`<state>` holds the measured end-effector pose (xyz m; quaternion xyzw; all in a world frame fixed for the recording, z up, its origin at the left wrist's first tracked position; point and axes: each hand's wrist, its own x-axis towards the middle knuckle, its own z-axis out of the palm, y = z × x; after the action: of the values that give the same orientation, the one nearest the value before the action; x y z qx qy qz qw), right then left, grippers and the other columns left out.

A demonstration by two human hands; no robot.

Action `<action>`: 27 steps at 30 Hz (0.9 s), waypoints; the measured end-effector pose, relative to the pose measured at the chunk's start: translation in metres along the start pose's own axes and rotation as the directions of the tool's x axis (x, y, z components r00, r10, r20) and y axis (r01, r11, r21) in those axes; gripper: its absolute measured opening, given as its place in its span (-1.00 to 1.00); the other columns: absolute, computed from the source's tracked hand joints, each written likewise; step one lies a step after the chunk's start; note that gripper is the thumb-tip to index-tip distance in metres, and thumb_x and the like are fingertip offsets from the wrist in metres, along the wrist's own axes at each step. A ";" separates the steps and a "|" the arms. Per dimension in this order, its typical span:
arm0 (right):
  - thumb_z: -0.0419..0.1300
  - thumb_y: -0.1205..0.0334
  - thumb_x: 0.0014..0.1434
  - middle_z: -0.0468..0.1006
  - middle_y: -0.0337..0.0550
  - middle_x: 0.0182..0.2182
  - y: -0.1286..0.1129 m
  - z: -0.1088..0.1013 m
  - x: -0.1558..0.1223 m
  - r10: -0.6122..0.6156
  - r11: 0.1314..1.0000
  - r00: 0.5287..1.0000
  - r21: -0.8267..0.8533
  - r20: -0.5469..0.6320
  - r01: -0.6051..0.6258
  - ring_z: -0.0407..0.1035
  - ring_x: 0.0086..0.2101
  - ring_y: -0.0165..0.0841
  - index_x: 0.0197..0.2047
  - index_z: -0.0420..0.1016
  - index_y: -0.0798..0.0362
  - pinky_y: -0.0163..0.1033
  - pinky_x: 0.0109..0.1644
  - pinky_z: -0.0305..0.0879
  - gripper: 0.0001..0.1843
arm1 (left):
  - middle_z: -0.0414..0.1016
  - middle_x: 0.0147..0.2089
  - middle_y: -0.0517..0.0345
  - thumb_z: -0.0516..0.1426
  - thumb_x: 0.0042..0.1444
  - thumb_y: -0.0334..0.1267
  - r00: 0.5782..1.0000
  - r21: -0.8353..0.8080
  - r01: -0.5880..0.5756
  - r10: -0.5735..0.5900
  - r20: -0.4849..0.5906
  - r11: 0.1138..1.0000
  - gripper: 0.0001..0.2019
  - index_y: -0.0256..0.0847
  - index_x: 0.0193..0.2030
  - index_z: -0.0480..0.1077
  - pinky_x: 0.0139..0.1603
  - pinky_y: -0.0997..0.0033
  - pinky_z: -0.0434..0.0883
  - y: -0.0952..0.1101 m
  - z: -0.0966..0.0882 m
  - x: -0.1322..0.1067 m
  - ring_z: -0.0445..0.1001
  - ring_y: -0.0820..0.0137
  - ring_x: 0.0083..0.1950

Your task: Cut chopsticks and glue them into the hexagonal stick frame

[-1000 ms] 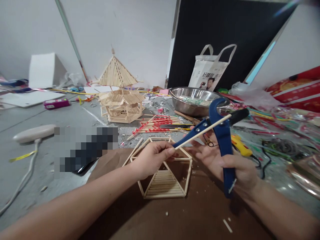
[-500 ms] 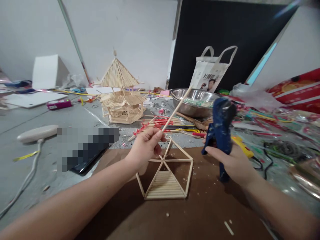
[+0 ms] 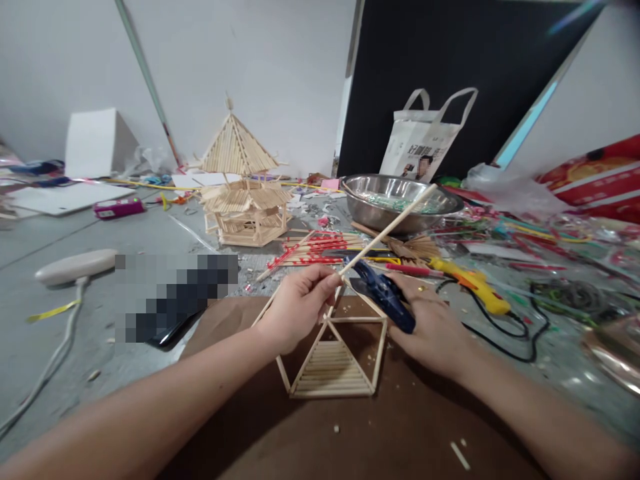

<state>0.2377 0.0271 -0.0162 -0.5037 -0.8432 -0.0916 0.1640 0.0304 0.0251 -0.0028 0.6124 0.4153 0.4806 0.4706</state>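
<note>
My left hand (image 3: 303,303) pinches a long thin wooden stick (image 3: 393,228) that slants up to the right. My right hand (image 3: 433,323) is wrapped round a blue hand cutter (image 3: 385,293), its head close against the stick just beyond my left fingertips. Whether the jaws touch the stick, I cannot tell. Below both hands a hexagonal stick frame (image 3: 381,353) lies on a brown board (image 3: 400,427). Its spokes meet at the centre, and the near triangle is filled with a row of sticks (image 3: 330,373). My left hand hides the frame's far left part.
A stick pagoda model (image 3: 240,193) stands behind to the left. Red-marked sticks (image 3: 320,250) lie beyond the board. A steel basin (image 3: 360,203) and a yellow corded tool (image 3: 473,287) are to the right. A dark phone-like object (image 3: 173,327) lies left.
My right hand has swung the blue cutter left and tilted it down to the stick. My left hand has shifted slightly right, and the stick leans further right.
</note>
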 end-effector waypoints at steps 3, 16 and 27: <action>0.02 0.20 -0.10 0.32 0.07 -0.04 -0.001 0.000 0.000 0.005 1.000 1.000 0.028 0.027 -0.006 0.18 -0.03 -0.16 0.10 0.04 0.17 -0.05 -0.03 0.17 -0.36 | 0.15 -0.65 0.34 -0.02 0.06 -0.18 1.000 0.021 -0.014 0.013 0.014 1.000 -0.78 -0.28 -0.49 0.23 -0.70 0.67 0.04 -0.004 0.001 -0.001 0.08 0.68 -0.69; 0.01 0.25 -0.10 0.37 0.13 -0.11 -0.011 0.001 -0.001 -0.096 0.994 0.995 0.053 0.017 0.095 0.21 -0.07 -0.14 0.07 0.11 0.27 -0.02 -0.06 0.18 -0.39 | 0.11 -0.65 0.34 -0.04 0.05 -0.28 0.994 0.077 -0.009 0.000 0.108 0.997 -0.80 -0.27 -0.56 0.17 -0.64 0.63 0.07 -0.012 0.004 -0.002 0.06 0.66 -0.66; 0.01 0.27 -0.14 0.40 0.13 -0.14 -0.012 0.000 -0.003 -0.129 0.992 0.991 0.015 -0.018 0.129 0.26 -0.11 -0.16 0.03 0.16 0.27 -0.04 -0.09 0.22 -0.41 | 0.15 -0.65 0.31 -0.05 0.04 -0.28 0.989 0.130 0.037 -0.054 0.136 0.991 -0.79 -0.28 -0.56 0.22 -0.65 0.63 0.05 -0.011 0.003 -0.004 0.07 0.65 -0.65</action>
<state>0.2284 0.0195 -0.0173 -0.4460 -0.8733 -0.0996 0.1686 0.0323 0.0233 -0.0144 0.6634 0.4250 0.3985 0.4695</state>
